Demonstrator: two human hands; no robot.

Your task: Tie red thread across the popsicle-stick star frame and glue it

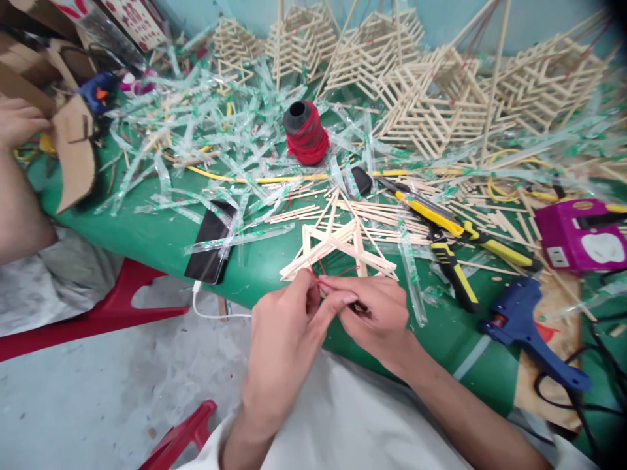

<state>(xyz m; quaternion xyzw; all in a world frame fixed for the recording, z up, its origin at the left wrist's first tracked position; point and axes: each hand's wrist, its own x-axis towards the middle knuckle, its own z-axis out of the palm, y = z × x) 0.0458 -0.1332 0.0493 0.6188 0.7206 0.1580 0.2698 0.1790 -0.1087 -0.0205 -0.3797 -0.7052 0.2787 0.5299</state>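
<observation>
A star-shaped frame of pale wooden sticks (333, 243) lies near the front edge of the green table, with thin red string (349, 269) across its lower part. Just in front of it my two hands meet. My left hand (296, 320) pinches the red string between thumb and fingertips. Against it, my right hand (372, 307) has its fingers closed on the same string. The exact tips and any knot are too small to make out. Loose sticks (386, 219) lie behind the star, and a spool of red string (308, 134) stands further back.
Stacked stick stars (435, 98) line the wall. Plastic wrappers (196, 124) cover the back left. A phone (210, 245) lies left; pliers (453, 274), a cutter (431, 212), a blue glue gun (533, 333) and a purple box (580, 235) are right. Another person's arm (19, 176) is far left.
</observation>
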